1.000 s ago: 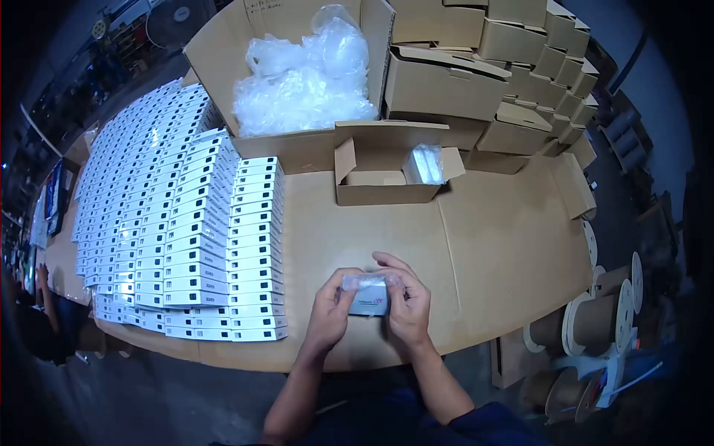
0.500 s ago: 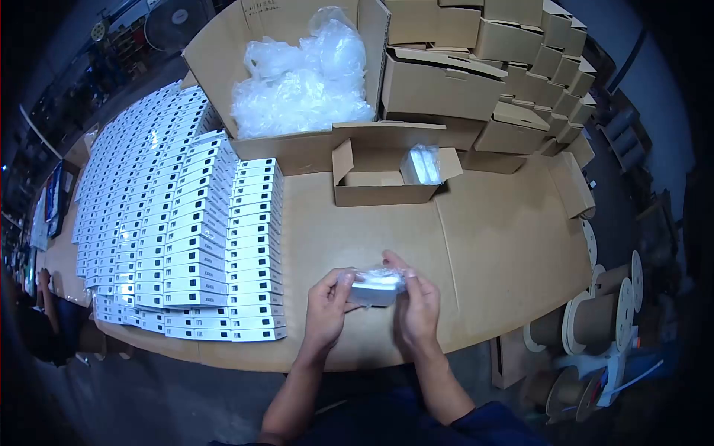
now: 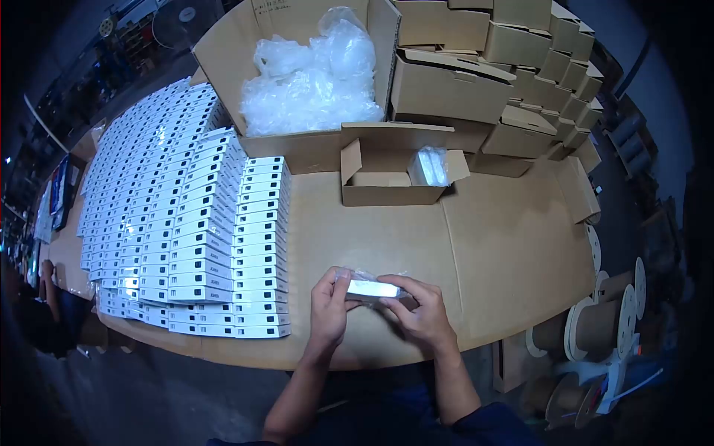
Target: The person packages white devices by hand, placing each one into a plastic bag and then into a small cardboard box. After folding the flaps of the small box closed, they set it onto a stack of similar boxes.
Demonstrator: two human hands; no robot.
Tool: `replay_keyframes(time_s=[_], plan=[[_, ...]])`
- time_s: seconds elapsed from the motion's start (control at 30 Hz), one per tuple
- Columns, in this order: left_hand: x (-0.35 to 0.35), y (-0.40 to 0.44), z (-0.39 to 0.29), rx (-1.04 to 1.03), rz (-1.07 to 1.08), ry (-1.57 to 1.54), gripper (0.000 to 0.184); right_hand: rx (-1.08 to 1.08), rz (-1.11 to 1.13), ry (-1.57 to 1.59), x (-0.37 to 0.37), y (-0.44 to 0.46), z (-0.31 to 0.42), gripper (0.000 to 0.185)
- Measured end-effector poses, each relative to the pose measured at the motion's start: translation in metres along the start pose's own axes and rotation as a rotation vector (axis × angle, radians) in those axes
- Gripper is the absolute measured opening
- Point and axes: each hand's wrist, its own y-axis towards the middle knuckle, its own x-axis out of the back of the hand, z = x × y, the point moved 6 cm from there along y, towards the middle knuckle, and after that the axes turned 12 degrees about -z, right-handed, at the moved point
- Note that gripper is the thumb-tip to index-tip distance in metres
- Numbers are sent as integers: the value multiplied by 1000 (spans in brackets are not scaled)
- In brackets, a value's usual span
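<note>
Between both hands is a small white box [image 3: 372, 289] wrapped in a clear plastic bag, held just above the front part of the table. My left hand [image 3: 328, 306] grips its left end, thumb on top. Closed on the right end is my right hand [image 3: 425, 311], with thumb and fingers pinching the wrapped box. Beyond them stands an open brown carton [image 3: 390, 196] with its flaps up. Several plastic-wrapped white boxes [image 3: 431, 167] stand at the carton's right end. Any writing on the held box is too bright to read.
Stacked white boxes [image 3: 201, 230] fill the table's left side. Behind, a large carton [image 3: 294, 152] holds clear plastic bags [image 3: 312, 93]. Brown cartons [image 3: 454, 85] are piled at the back right. Cable spools [image 3: 602, 323] stand beyond the right edge. Another person's arm [image 3: 50, 286] shows far left.
My right hand has moved from beside the wrapped box to a grip across its right end. The wrapped box has turned, its long side now facing me. The view has shifted slightly.
</note>
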Motion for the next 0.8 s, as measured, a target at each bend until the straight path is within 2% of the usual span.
replay_keyframes(time_s=[0.17,0.23,0.27,0.37,0.4,0.5,0.6,0.7,0.8], plan=[[-1,-2,-5,20,20,-42,29,-71,38,37,-1,-2,-7,29],[-11,-10,-24,-29,49,24,37,-132,27,86,0,-4,-13,28],[-9,-8,-23,-9,83,46,47,-143,32,107,0,-5,-14,29],[-12,-6,-27,-149,322,172,48,42,-49,71,9,2,-4,30],[-16,-10,-34,-149,359,161,45,-46,-52,117,12,-1,-8,31],[-12,-2,-26,-197,435,286,36,-14,-64,75,18,0,-2,31],[-16,3,-23,-215,399,243,26,111,-91,-60,24,7,8,33],[-21,4,-35,-325,403,352,24,326,-51,-317,31,19,27,32],[-25,8,-40,-333,394,398,24,481,79,-438,30,24,31,24]])
